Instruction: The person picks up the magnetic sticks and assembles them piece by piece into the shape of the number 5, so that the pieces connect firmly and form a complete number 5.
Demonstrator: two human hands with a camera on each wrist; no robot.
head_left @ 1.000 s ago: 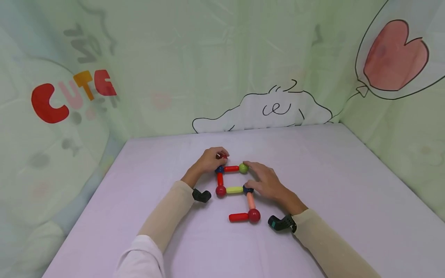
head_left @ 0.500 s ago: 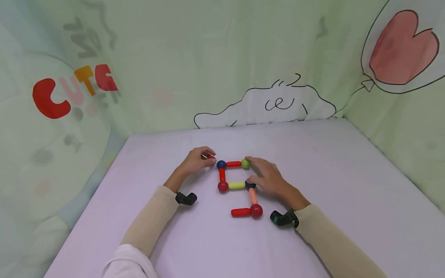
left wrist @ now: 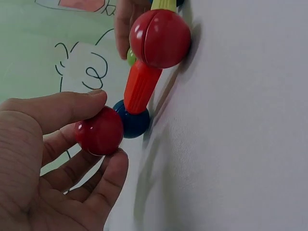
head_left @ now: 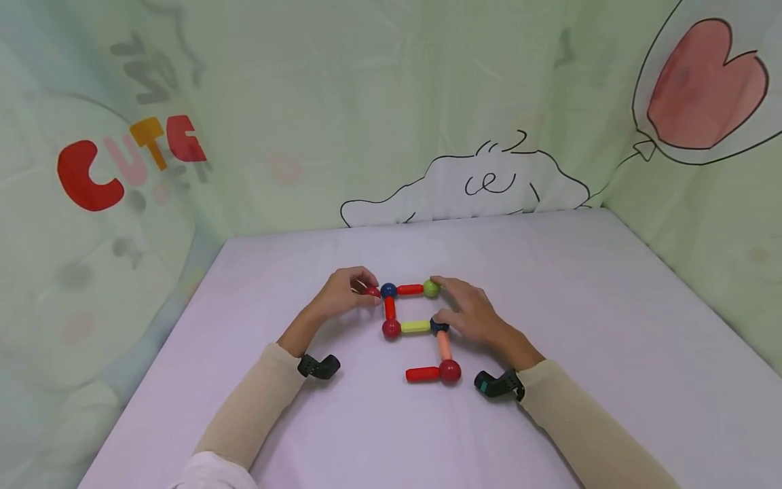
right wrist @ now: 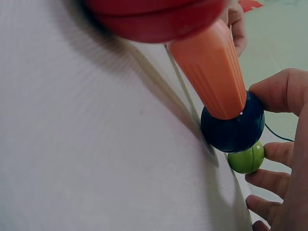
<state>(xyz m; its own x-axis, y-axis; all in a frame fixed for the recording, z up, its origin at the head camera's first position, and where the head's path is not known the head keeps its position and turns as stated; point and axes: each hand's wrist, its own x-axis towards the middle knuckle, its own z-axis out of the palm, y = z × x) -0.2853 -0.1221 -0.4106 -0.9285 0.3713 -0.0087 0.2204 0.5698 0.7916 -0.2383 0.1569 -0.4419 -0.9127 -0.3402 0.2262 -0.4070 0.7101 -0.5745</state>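
Observation:
My left hand (head_left: 345, 292) pinches a red ball (left wrist: 99, 131) between thumb and fingers, close beside the blue ball (head_left: 388, 291) at the figure's far left corner. Whether the two balls touch is hard to tell. The figure is built of magnetic rods and balls. A red rod (head_left: 411, 289) joins that corner to a green ball (head_left: 432, 288); another red rod (head_left: 389, 308) runs to a nearer red ball (head_left: 392, 329). With its thumb on a dark blue ball (right wrist: 233, 122) and fingertips at the green ball, my right hand (head_left: 470, 312) rests on the figure.
A yellow rod (head_left: 416, 327) links the nearer red ball and the dark blue ball. An orange rod (head_left: 444, 346) leads to the front red ball (head_left: 450, 371), with a red rod (head_left: 423, 374) pointing left. Printed cloth (head_left: 293, 122) hangs behind the pale tabletop (head_left: 550, 285).
My left hand drew the red ball leftward off the blue corner ball, then brought it lower and back beside it. The right hand has stayed on the figure.

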